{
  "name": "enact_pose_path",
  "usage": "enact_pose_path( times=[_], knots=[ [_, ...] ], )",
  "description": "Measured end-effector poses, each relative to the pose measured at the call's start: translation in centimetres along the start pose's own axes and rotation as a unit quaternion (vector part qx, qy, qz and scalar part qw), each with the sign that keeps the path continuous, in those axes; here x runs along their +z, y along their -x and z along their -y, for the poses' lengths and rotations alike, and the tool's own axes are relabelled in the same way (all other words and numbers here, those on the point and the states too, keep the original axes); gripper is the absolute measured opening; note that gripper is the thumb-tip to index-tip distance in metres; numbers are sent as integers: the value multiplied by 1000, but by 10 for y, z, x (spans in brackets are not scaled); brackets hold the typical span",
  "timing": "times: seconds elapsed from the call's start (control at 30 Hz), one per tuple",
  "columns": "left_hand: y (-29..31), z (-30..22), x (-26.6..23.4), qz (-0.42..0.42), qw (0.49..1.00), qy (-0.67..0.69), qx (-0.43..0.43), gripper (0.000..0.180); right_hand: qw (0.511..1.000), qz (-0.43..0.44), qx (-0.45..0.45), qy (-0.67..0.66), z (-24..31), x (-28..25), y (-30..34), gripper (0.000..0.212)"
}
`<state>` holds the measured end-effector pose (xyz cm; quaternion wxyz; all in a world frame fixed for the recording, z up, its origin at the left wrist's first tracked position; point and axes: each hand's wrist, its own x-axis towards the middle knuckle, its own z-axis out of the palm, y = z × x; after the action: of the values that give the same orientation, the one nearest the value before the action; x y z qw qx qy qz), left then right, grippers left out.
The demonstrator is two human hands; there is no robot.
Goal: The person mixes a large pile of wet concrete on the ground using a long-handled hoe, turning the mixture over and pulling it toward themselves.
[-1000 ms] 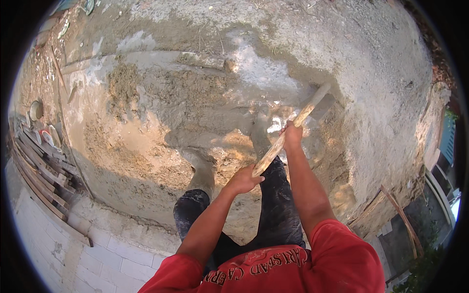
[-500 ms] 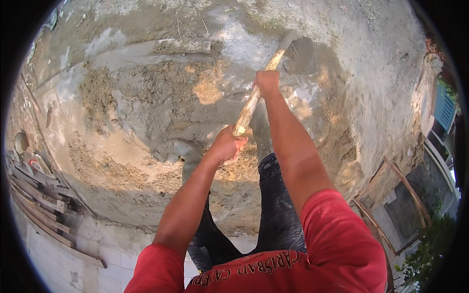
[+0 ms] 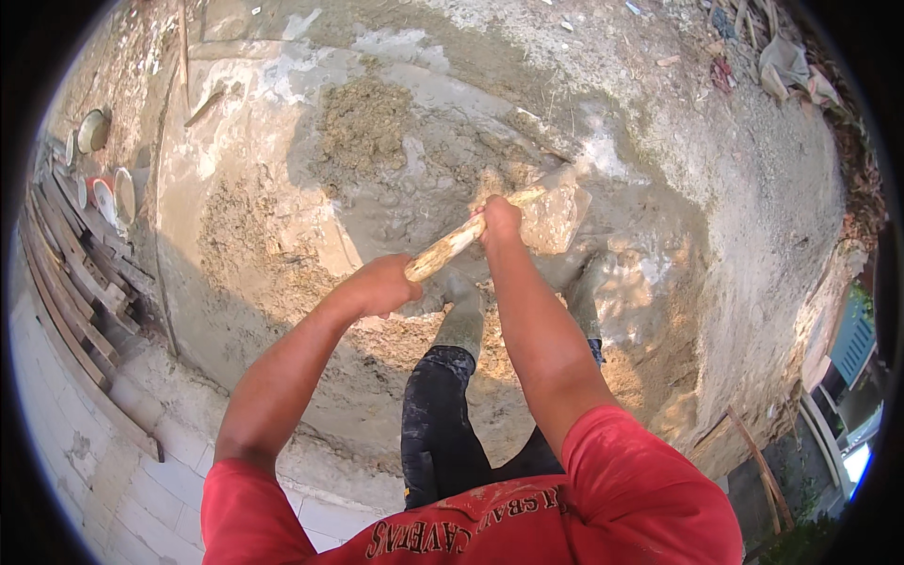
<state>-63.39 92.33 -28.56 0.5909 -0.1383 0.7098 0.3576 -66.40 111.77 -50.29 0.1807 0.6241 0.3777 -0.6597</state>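
A hoe with a pale, worn wooden handle (image 3: 450,247) and a broad, mud-coated blade (image 3: 556,217) slants across in front of me. My left hand (image 3: 384,284) is closed round the handle's near end. Farther along, close to the blade, my right hand (image 3: 501,219) grips the same handle. The blade is over wet grey mortar or mud (image 3: 405,202), just beyond my feet; whether it touches cannot be told. A browner, lumpy heap (image 3: 365,122) rises from the mix ahead. My mud-covered footwear (image 3: 461,311) stands in the wet material.
Stacked wooden planks (image 3: 80,273) lie at the left, beside a bucket (image 3: 124,195) and a round pan (image 3: 93,131). A light block wall (image 3: 122,499) runs along the lower left. At the upper right sits a pale sack (image 3: 783,68) near debris.
The hoe has come nearer, its blade now turned with a broad face showing. My left hand has moved left, my right hand nearer. The view has shifted and my legs appear farther right.
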Motion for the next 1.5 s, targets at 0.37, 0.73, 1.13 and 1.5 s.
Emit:
enact_pose_path(
  times=[0.37,0.73,1.13,1.5],
  knots=[
    [235,70,-169,-166,975,-75,-125,31,983,94,69,-144,-88,184,247,31],
    [116,75,61,-42,998,37,-23,50,988,58,24,-144,-63,-82,156,17],
    [-259,-197,488,148,968,157,130,52,930,-179,-138,290,266,-499,-182,22],
    [-182,-26,338,50,996,46,63,50,968,-159,-65,185,80,-323,-137,17]
  ],
)
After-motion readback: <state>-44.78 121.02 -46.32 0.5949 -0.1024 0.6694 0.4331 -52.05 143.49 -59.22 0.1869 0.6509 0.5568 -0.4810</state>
